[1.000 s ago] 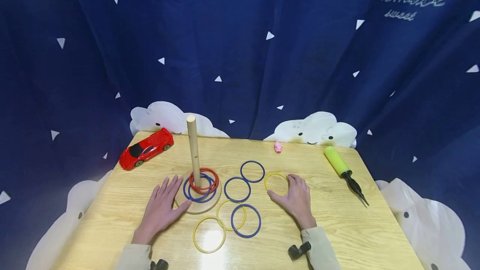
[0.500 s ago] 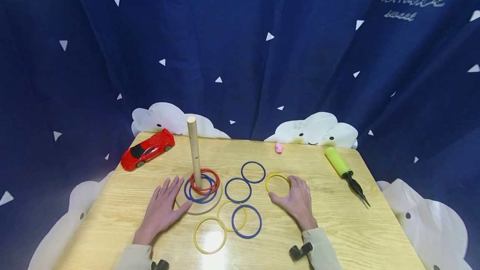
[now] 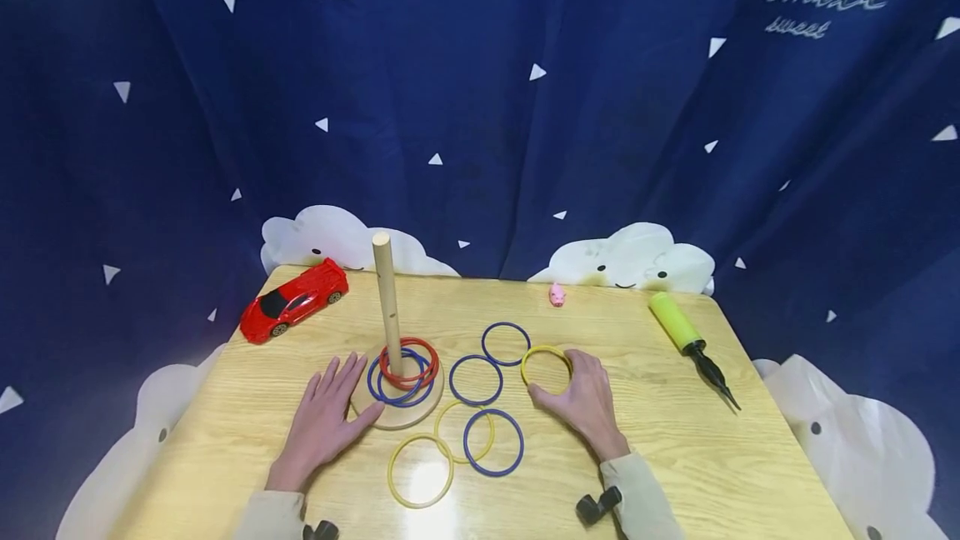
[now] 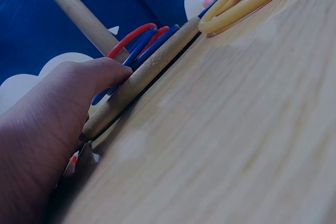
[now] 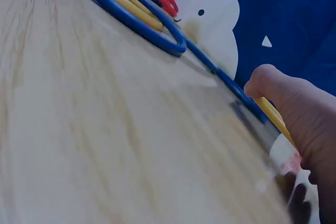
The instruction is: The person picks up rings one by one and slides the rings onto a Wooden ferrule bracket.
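While your left hand lies spread against wooden peg stand, your right hand pinches yellow ring, just beside blue ring, right of peg stand.

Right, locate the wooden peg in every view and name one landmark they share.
Head: the wooden peg stands upright, left of centre.
Left wrist: it slants down from the upper left.
Right wrist: not visible.
Shared landmark: the red rings, around the peg's foot in the head view, left of centre near the left wrist view's top, at the right wrist view's top edge.
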Action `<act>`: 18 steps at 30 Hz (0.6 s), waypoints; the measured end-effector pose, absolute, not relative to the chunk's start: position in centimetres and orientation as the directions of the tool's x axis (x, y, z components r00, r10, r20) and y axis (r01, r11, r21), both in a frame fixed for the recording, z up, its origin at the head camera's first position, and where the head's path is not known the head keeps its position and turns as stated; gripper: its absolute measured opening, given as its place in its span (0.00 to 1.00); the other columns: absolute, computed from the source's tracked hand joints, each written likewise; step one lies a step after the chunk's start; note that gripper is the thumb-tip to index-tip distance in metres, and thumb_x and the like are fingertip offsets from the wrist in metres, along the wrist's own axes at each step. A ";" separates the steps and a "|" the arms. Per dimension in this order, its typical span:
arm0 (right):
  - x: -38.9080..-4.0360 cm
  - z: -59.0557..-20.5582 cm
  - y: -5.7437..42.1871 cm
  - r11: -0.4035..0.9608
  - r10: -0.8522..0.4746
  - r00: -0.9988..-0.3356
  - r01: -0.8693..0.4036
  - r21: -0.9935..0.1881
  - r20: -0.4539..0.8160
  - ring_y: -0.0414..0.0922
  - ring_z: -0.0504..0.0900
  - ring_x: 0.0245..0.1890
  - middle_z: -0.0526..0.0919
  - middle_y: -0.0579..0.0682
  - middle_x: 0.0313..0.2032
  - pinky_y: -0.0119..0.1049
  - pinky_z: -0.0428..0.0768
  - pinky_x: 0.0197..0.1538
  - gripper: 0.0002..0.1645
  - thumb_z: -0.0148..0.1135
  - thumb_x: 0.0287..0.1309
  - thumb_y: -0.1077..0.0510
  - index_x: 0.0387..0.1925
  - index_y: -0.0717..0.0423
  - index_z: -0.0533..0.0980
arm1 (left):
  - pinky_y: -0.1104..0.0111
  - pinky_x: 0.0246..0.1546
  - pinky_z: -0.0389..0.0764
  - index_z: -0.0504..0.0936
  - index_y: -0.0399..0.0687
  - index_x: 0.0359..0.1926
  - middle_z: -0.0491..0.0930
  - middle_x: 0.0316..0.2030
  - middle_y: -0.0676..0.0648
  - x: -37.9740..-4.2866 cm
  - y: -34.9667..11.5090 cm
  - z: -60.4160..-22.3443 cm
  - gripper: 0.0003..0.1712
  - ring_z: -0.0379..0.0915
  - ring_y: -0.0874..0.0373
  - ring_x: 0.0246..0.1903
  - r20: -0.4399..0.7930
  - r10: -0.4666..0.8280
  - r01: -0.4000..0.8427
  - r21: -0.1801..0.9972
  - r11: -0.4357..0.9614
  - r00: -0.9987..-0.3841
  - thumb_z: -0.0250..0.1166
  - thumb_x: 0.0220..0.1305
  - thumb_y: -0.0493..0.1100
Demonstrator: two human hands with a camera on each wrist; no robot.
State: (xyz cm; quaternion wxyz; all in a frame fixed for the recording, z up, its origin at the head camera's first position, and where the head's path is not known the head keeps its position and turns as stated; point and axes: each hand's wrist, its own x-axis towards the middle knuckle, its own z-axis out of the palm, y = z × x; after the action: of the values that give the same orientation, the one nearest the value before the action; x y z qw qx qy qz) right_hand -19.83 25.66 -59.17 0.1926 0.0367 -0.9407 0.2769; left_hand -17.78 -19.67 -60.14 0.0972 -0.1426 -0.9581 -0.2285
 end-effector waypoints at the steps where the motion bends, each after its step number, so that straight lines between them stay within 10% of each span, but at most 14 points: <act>1: -19.8 -59.1 25.5 0.842 0.033 -0.922 -0.182 -0.507 0.386 0.59 0.77 0.57 0.82 0.61 0.53 0.58 0.73 0.61 0.53 0.82 0.37 0.33 0.57 0.64 0.78 | 0.38 0.75 0.49 0.60 0.52 0.82 0.60 0.79 0.41 -17.7 -19.7 -60.2 0.52 0.48 0.35 0.79 0.254 0.229 0.319 0.407 0.856 -0.940 0.60 0.68 0.73; 18: -21.3 -50.2 23.3 0.749 -0.323 -0.884 -0.458 -0.480 0.338 0.52 0.82 0.56 0.85 0.52 0.51 0.53 0.82 0.59 0.53 0.81 0.40 0.34 0.64 0.59 0.77 | 0.39 0.77 0.47 0.60 0.52 0.82 0.60 0.79 0.43 -17.6 -19.7 -59.9 0.52 0.48 0.37 0.80 0.242 0.222 0.307 0.413 0.857 -0.945 0.60 0.68 0.73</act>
State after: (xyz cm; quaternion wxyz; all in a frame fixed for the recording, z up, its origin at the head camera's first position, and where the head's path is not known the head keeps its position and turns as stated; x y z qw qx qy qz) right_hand -21.26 23.26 -50.20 0.1175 0.2105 -0.9276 0.2853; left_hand -17.59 -19.69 -59.93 0.0931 -0.1380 -0.9591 -0.2288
